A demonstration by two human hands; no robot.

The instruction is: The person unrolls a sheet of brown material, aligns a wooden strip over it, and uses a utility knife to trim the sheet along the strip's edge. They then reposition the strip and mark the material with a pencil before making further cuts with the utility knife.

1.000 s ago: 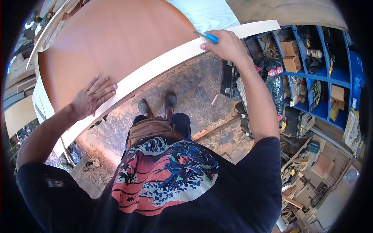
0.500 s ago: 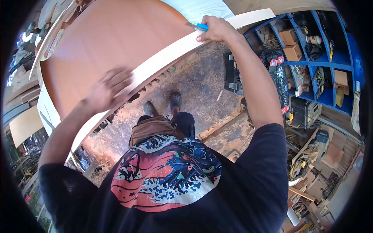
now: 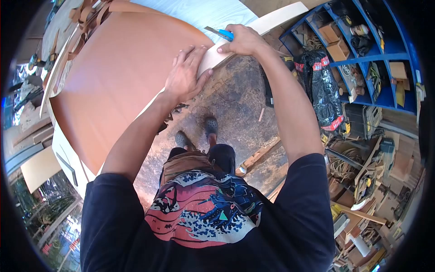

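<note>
- Below you, a worn, blotchy floor (image 3: 244, 109) with pale dust across it.
- On that floor, a wooden beam (image 3: 259, 155) lies near your feet.
- To your right, a blue shelf (image 3: 371, 58) — its compartments hold boxes (image 3: 338, 51) and a white bottle (image 3: 360, 30).
- Beside the shelf, a shiny black bundle with red bands (image 3: 320, 93).
- Lower right, coiled rope (image 3: 343, 167) and wood offcuts (image 3: 362, 215) — crowded together.
- Far left, bright patches (image 3: 70, 226) of light.

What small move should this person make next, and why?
Probably slide the left hand back along the pale strip: its fingers lie near the bare blade of the blue-handled knife, which the right hand holds while gripping that strip.
</note>
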